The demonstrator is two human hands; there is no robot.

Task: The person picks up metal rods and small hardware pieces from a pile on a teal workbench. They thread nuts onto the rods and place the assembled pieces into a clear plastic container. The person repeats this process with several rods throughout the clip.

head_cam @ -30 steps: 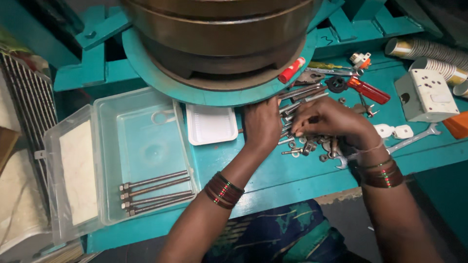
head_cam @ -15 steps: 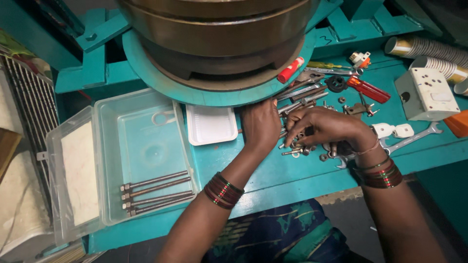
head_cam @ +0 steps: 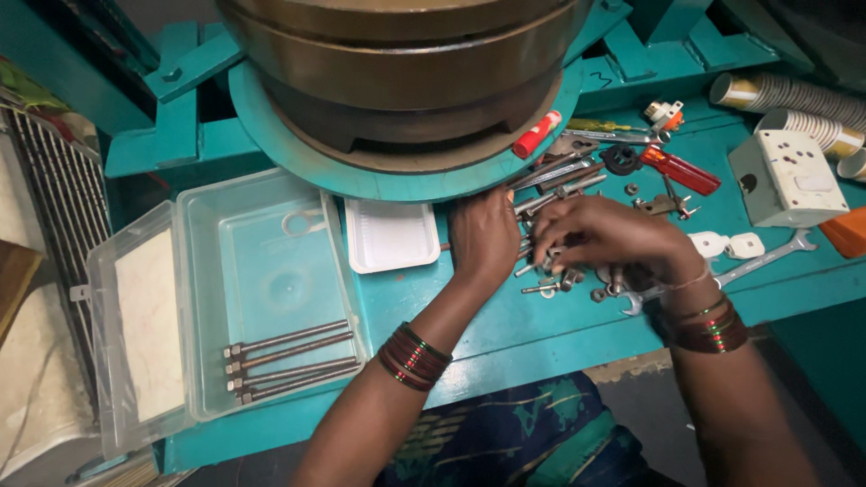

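- Both grips sit in the loose pile of bolts and nuts (head_cam: pixel 550 275) on the teal table (head_cam: pixel 505 329). Left hand (head_cam: pixel 484 239) lies palm down, fingers spread and pressed flat on the hardware at the pile's left edge; it grips nothing that shows. Right hand (head_cam: pixel 613 239) is curled over the pile, fingertips pinched around small metal pieces; which piece cannot be told, the fingers hide it.
- Head view, left part: clear plastic box (head_cam: pixel 271 280) stands open, its lid folded out to the left. Four long bolts (head_cam: pixel 289 361) lie side by side in its near corner. White shallow tray (head_cam: pixel 390 234) sits between box and hands.
- Head view, right part: open-end spanner (head_cam: pixel 722 271) lies just beside the right wrist; red-handled tool (head_cam: pixel 681 169) and red marker (head_cam: pixel 537 133) lie farther back, near the round machine base (head_cam: pixel 406 180).
- Judgement: sorting goes best if the flat hand pins the pile so pieces do not roll off the near edge, while the pinching hand lifts one piece at a time.
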